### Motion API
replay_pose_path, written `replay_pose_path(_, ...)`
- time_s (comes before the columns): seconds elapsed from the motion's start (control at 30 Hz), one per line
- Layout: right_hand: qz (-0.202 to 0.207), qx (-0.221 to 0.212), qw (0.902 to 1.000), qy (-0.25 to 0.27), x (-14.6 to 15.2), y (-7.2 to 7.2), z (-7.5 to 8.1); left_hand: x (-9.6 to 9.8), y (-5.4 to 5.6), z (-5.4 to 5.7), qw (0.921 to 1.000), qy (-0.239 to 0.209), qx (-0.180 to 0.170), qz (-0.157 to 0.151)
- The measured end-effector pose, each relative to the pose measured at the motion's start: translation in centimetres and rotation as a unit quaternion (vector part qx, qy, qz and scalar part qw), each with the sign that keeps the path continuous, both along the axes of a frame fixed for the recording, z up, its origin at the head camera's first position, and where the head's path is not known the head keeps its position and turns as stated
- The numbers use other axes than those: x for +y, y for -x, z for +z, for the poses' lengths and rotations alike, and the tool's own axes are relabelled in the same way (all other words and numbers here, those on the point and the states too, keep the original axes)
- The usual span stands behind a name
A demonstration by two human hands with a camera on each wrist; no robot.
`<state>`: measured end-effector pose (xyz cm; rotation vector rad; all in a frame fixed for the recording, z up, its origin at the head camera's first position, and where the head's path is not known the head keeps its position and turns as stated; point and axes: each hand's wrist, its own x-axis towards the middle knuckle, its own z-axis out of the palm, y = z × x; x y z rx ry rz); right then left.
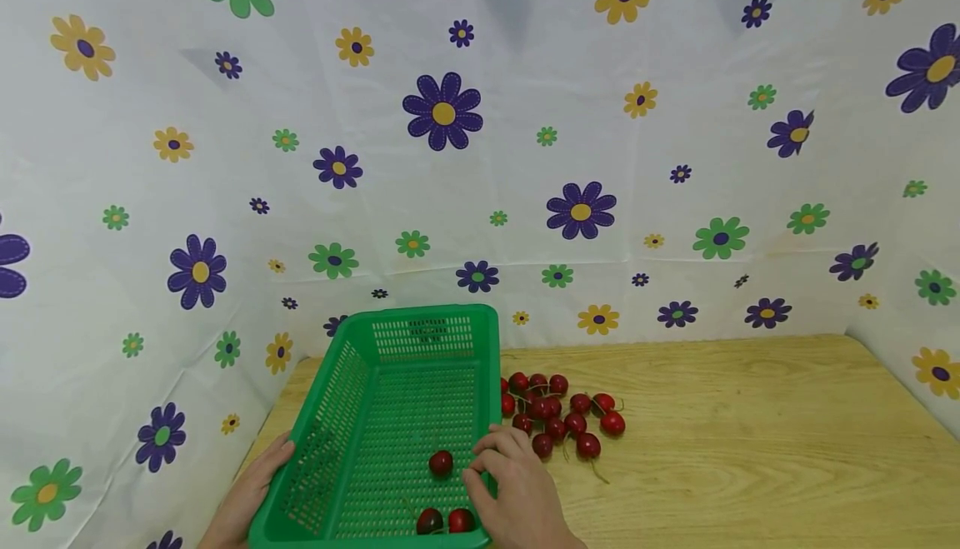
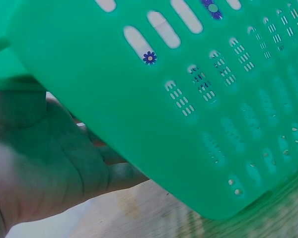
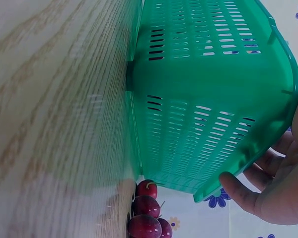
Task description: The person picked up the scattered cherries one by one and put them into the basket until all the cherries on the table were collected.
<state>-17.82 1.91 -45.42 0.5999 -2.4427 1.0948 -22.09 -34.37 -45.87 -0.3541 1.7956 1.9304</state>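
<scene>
A green plastic basket (image 1: 420, 399) with slotted walls stands on the wooden table. Three dark red cherries (image 1: 441, 463) lie inside it, towards its near end. Against the basket's left outer wall rests my left hand (image 1: 255, 482). Its palm and straight fingers show in the left wrist view; the thumb is hidden by the rim. My right hand (image 1: 517, 482) is over the right rim, with loosely bent fingers reaching just inside. No cherry shows in it. Outside the basket's right wall is a pile of cherries (image 1: 553, 428) with stems, also partly seen in the right wrist view.
Bare wooden table (image 1: 750, 441) extends to the right of the cherries. White cloth (image 1: 525, 74) printed with flowers encloses the back and both sides. The basket's far end is close to the back cloth.
</scene>
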Motion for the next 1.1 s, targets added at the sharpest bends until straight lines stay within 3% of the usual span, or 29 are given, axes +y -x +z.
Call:
replay_pose_path(0.2,0.0,0.002,1.0,0.001,0.01,0.01,-0.03,0.25,0.06,0.02,0.9998,0.004,-0.004,0.02)
replay_pose_path(0.77,0.001,0.0,1.0,-0.001,0.04,0.07,-0.1,0.29,0.0,0.0,0.9999,0.011,0.001,0.013)
replay_pose_path(1.1,0.028,0.011,0.9994,0.017,0.34,0.09,-0.06,0.48,0.0,0.14,0.9994,0.013,-0.006,0.033)
